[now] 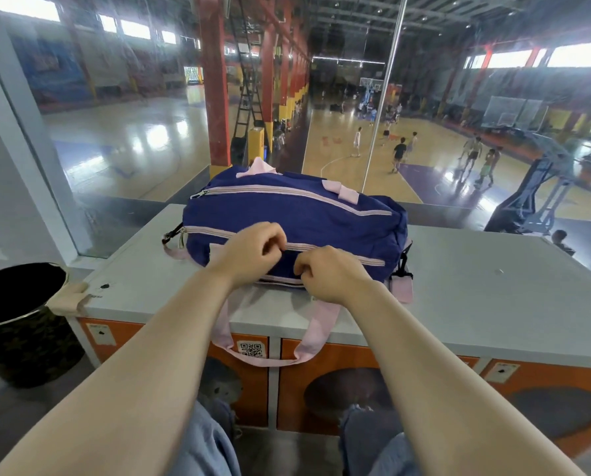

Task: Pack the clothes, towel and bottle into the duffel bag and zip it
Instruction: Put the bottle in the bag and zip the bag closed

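bag (297, 214) lies on bench (476, 286), mid | left hand (249, 250) and right hand (328, 273) curl on near zipper (366, 261), pinching to steady and pull | clothes, towel, bottle unseen, likely inside

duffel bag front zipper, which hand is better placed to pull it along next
Probably the right hand: it pinches at the zipper line on the duffel bag. The left hand grips the fabric beside it, suited to bracing.
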`<state>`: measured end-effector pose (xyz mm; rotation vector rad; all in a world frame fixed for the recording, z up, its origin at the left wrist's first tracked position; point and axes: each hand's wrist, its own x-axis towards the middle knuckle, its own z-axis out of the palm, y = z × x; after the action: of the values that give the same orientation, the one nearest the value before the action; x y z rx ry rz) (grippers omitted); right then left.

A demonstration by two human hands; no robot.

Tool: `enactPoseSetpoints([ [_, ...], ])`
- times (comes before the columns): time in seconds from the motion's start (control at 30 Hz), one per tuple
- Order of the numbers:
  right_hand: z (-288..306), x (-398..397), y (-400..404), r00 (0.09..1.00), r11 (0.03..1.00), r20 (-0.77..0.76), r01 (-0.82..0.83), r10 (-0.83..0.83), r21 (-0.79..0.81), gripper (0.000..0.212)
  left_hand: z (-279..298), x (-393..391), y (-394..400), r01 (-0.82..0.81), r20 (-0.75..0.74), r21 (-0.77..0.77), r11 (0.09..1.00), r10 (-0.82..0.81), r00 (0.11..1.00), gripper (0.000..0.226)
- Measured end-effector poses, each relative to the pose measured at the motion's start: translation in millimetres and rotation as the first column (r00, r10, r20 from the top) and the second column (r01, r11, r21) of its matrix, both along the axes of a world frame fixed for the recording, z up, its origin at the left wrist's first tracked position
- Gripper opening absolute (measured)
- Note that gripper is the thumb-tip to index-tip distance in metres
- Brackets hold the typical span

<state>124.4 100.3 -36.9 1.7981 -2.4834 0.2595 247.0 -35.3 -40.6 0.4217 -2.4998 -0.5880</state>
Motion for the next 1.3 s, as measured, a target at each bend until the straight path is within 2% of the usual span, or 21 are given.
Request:
enactPoseSetpoints([
  [0.13, 8.3, -7.1, 8.3, 0.993, 0.989, -0.055, 0.113, -0.107, 0.101, 0.017, -9.1, -11.3, 11.9, 0.13, 0.26, -0.001, 0.992, -0.125, 0.958, 0.02],
  [0.33, 8.5, -7.9, 16.8, 0.979, 0.981, -0.134, 0.169, -0.155, 0.099, 0.015, -22.2, -24.4, 20.7, 0.139, 0.435, -0.033, 0.99, -0.111, 0.894, 0.025],
  [0.53, -11.2, -13.3, 16.0, 0.934, 0.99, -0.331, 0.141, -0.134, -0.005, 0.046, -44.2, -27.8, 21.7, 0.055, 0.365, -0.18, 0.982, 0.015, 0.931, 0.033],
  [0.7, -26.7, -21.0, 12.9, 0.902, 0.986, -0.407, 0.101, -0.147, -0.132, 0.045, -56.4, -40.7, 35.4, -0.108, 0.181, -0.243, 0.964, 0.154, 0.971, 0.032],
  [0.8, -31.2, -23.4, 9.4, 0.91, 0.976, -0.371, 0.125, -0.184, -0.178, 0.046, -59.1, -49.4, 42.9, -0.22, 0.132, -0.233, 0.947, 0.255, 0.958, 0.033],
  [0.93, -33.3, -31.9, 8.7, 0.94, 0.981, -0.297, 0.125, -0.165, -0.149, 0.045, -63.6, -58.2, 48.1, -0.287, 0.129, -0.254, 0.924, 0.326, 0.937, 0.036],
  [1.1, -34.5, -40.9, 11.1, 0.977, 0.978, -0.156, 0.116, -0.143, -0.172, 0.03, -66.2, -62.8, 45.7, -0.3, 0.15, -0.238, 0.924, 0.34, 0.929, 0.029],
  [1.23, -37.3, -44.9, 10.8, 0.986, 0.964, 0.0, 0.162, -0.166, -0.21, 0.011, -67.6, -65.0, 50.5, -0.325, 0.134, -0.213, 0.921, 0.357, 0.924, 0.033],
  [1.3, -36.4, -45.8, 10.5, 0.984, 0.964, 0.055, 0.179, -0.171, -0.198, 0.011, -69.2, -66.2, 51.7, -0.344, 0.131, -0.233, 0.909, 0.38, 0.916, 0.033],
])
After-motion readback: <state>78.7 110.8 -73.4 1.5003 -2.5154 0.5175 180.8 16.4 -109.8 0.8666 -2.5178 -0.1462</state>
